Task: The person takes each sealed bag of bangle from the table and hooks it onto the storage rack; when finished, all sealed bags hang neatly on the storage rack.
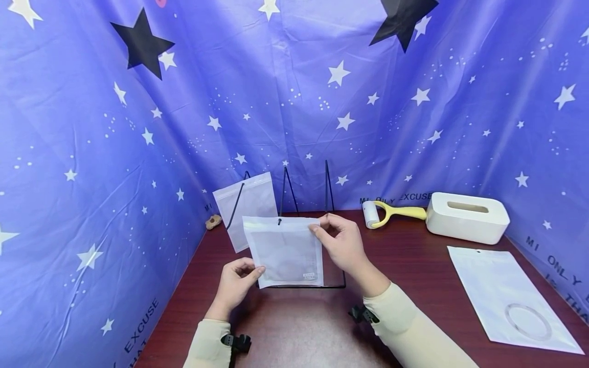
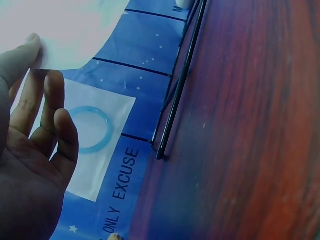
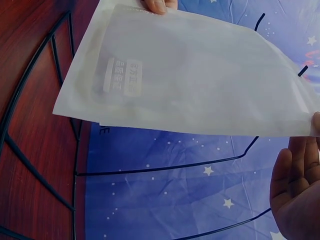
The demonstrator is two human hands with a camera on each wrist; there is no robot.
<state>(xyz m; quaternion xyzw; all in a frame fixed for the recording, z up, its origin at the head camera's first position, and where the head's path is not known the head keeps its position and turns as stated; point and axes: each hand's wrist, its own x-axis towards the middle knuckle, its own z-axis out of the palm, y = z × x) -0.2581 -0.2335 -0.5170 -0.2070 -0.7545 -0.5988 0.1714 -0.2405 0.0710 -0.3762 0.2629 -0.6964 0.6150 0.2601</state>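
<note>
Left grip (image 1: pixel 234 286) pinches the lower left edge of a translucent white pouch (image 1: pixel 285 255), thumb in front; right grip (image 1: pixel 344 245) pinches its top right corner. So the pouch stands nearly upright between the two grips, in front of a black wire rack (image 1: pixel 327 186). It looks light and thin, probably slick plastic film that bends easily, though it hangs fairly flat here, perhaps stiffened by what is inside. The borders and corners seem the best places to hold; squeezing the middle would likely crease it or press on the contents.

Much is hard to make out. A faint pale shape shows through the pouch, but I cannot tell what it is. The small printed label below the right grip is too blurred to read. Dark wire shows at the hole in the top edge; whether it passes through is unclear. The pouch covers much of the rack, and part of a second pouch (image 1: pixel 259 199) beyond the left grip. The right wrist view cuts off the right grip at its edge.
</note>
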